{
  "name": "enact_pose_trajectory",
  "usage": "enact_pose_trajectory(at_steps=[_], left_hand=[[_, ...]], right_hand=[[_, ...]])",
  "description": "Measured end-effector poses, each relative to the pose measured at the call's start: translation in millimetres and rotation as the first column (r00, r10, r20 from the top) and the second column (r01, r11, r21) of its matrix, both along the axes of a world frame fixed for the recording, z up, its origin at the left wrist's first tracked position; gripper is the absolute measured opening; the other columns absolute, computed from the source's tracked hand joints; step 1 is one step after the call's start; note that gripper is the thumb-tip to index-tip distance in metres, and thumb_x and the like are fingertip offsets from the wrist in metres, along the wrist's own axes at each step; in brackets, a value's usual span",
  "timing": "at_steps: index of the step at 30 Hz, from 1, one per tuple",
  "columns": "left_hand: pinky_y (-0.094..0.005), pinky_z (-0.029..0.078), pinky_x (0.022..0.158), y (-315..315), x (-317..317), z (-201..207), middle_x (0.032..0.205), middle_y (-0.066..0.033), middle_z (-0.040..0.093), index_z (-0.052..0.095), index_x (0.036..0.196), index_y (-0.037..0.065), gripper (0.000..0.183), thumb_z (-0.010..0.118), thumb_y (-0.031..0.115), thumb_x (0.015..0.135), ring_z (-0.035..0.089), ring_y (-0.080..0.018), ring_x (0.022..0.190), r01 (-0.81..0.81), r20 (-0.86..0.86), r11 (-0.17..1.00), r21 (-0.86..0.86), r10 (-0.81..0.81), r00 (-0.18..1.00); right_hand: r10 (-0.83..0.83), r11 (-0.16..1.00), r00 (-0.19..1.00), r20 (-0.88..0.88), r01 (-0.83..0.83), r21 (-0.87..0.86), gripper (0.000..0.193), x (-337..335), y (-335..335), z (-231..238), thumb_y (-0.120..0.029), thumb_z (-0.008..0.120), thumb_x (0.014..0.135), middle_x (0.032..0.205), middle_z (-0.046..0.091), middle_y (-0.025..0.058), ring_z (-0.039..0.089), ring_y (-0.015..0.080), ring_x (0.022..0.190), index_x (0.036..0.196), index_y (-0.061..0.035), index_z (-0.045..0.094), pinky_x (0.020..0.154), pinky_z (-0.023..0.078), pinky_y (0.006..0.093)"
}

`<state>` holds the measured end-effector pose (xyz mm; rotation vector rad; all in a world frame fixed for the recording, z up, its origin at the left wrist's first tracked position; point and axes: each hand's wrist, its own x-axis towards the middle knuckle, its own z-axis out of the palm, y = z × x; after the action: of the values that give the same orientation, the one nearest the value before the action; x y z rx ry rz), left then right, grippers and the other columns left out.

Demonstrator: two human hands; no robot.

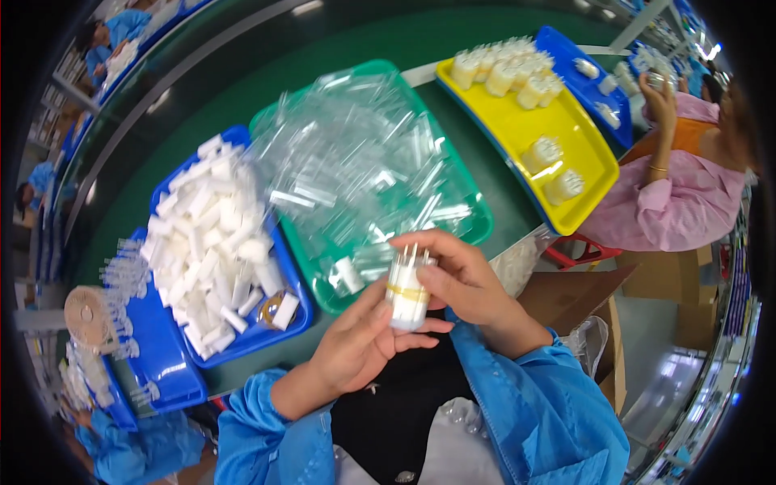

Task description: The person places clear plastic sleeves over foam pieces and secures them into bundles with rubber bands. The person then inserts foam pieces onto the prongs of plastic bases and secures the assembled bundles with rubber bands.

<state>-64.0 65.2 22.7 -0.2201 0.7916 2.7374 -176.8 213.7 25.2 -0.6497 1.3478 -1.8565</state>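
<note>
Before my chest I hold a bundle of clear tubes with white pieces inside (408,301), bound by a yellowish band round the middle. It stands nearly upright, thin white tips at its top. My left hand (356,338) is closed round its lower left side. My right hand (469,284) grips the upper right side with thumb and fingers. Beyond them lies a green tray (485,214) heaped with clear plastic tubes (347,153); a single white piece (349,275) lies at its near end. To the left, a blue tray (301,311) holds a pile of white cylinders (214,234).
At the right, a yellow tray (594,153) holds several white bundles (505,73). A blue tray (566,48) adjoins it; a person in pink (679,194) sits alongside. Another blue tray (166,368) and a round beige fan (87,318) are at far left. Cardboard boxes (671,291) stand lower right.
</note>
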Motion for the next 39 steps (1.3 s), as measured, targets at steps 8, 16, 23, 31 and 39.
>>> enact_pose_trajectory(at_steps=[8, 16, 23, 31, 39], left_hand=[[-0.0412, 0.040, 0.096, -6.6, 3.8, -1.5, 0.123, -0.0210, 0.048, 0.029, 0.135, 0.003, 0.048, 0.043, 0.025, 0.095, 0.051, -0.0292, 0.113, -0.158, -0.001, 0.982, 0.101, 0.159, 0.987], [-0.0401, 0.036, 0.098, -9.1, 7.7, -11.6, 0.122, -0.0204, 0.049, 0.034, 0.132, 0.003, 0.045, 0.048, 0.021, 0.093, 0.050, -0.0280, 0.114, -0.147, -0.051, 0.988, 0.048, 0.149, 0.987], [-0.0405, 0.038, 0.097, -7.9, 6.6, -13.6, 0.121, -0.0188, 0.050, 0.034, 0.132, 0.003, 0.046, 0.051, 0.020, 0.092, 0.050, -0.0280, 0.113, -0.146, -0.060, 0.989, 0.005, 0.146, 0.987], [-0.0408, 0.038, 0.097, -7.6, 6.8, -15.7, 0.118, -0.0175, 0.052, 0.036, 0.131, 0.003, 0.046, 0.051, 0.021, 0.092, 0.051, -0.0279, 0.112, -0.160, -0.083, 0.986, -0.039, 0.156, 0.984], [-0.0406, 0.037, 0.100, -5.8, 2.4, -7.7, 0.126, -0.0213, 0.047, 0.031, 0.133, -0.001, 0.050, 0.049, 0.022, 0.093, 0.047, -0.0314, 0.119, -0.151, -0.091, 0.981, 0.119, 0.162, 0.983]], right_hand=[[-0.155, 0.972, 0.560, -0.814, 0.234, -0.023, 0.078, 5.7, -23.8, 4.5, -0.020, 0.082, 0.056, 0.117, 0.047, 0.0160, 0.053, 0.0290, 0.100, 0.124, -0.0015, 0.047, 0.083, 0.046, 0.0346], [-0.127, 0.965, 0.496, -0.859, 0.263, 0.010, 0.075, 11.1, -27.2, 1.4, -0.012, 0.081, 0.053, 0.114, 0.050, 0.0130, 0.053, 0.0297, 0.101, 0.121, -0.0036, 0.049, 0.082, 0.045, 0.0351], [-0.106, 0.961, 0.505, -0.857, 0.274, 0.043, 0.072, 6.9, -24.4, -2.0, -0.011, 0.081, 0.050, 0.111, 0.053, 0.0096, 0.054, 0.0271, 0.099, 0.116, -0.0071, 0.053, 0.082, 0.041, 0.0353], [-0.144, 0.962, 0.517, -0.844, 0.274, 0.004, 0.068, 3.9, -24.9, -5.4, -0.013, 0.081, 0.050, 0.106, 0.055, 0.0095, 0.054, 0.0278, 0.098, 0.112, -0.0084, 0.054, 0.082, 0.042, 0.0351], [-0.150, 0.983, 0.774, -0.615, 0.184, -0.008, 0.077, 0.0, -22.7, -18.7, -0.025, 0.085, 0.053, 0.119, 0.050, 0.0090, 0.046, 0.0191, 0.109, 0.119, -0.0070, 0.051, 0.085, 0.034, 0.0293]])
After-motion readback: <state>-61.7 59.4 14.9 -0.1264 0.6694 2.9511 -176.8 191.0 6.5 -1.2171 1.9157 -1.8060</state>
